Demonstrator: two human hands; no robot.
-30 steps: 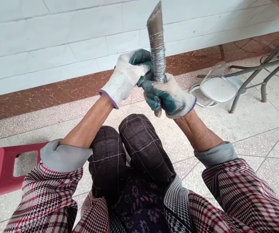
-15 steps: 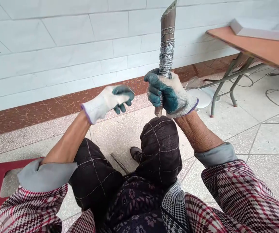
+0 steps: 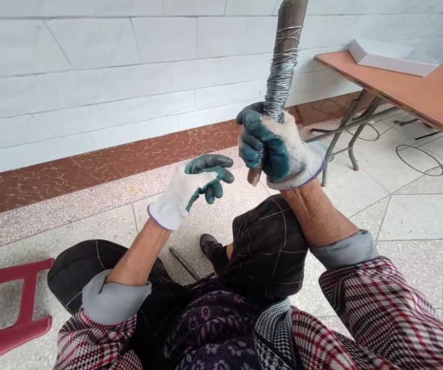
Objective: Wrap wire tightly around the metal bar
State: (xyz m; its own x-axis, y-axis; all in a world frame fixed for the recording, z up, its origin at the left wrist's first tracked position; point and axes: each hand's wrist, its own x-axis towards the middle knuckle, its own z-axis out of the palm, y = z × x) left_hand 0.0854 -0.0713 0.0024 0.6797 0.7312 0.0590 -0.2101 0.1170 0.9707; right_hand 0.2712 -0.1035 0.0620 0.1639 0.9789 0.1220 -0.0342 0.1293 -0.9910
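My right hand (image 3: pixel 269 141), in a white glove with a dark green coated palm, is wrapped round the lower part of a wooden stick (image 3: pixel 291 18). Thin silvery wire (image 3: pixel 281 82) is wound in many turns about the stick's middle, looser toward the top. The stick stands nearly upright, leaning right at its top. Lower and to the left, my left hand (image 3: pixel 200 185), gloved alike, has its fingers loosely curled. A fine strand of wire appears to run across these fingers, the thumb against it; its full course is too thin to follow.
A folding table (image 3: pixel 390 85) with a white tray-like object (image 3: pixel 392 56) stands at the right, coiled cable (image 3: pixel 419 159) beneath it. At lower left is a red plastic stool (image 3: pixel 24 308). A thin rod (image 3: pixel 184 263) lies between my legs. A tiled wall (image 3: pixel 90 77) rises ahead.
My left hand has moved right and down, nearer the stick, its fingers less tightly curled. My right hand keeps its grip, with the stick leaning more to the right. My legs have spread wider.
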